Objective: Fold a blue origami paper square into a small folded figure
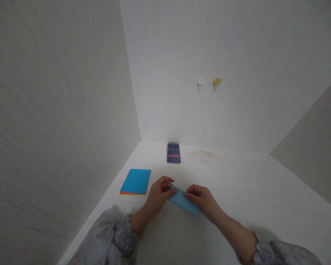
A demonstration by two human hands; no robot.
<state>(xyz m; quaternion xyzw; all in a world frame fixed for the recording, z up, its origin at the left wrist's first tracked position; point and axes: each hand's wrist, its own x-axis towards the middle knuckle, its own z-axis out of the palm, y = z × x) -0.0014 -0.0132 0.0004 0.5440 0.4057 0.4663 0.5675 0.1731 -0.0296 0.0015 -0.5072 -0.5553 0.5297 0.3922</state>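
A light blue piece of paper, folded into a narrow strip, slants down to the right between my hands. My left hand pinches its upper left end, thumb on top. Near the strip's upper edge, my right hand grips it between thumb and curled fingers. To the left of my left hand, a stack of square coloured sheets lies on the white table, bright blue on top with orange and yellow edges showing below.
A dark, blurred phone-like object lies at the back of the table by the wall. Brownish marks show to its right. A white hook and a yellow hook are on the back wall. Walls stand on both sides.
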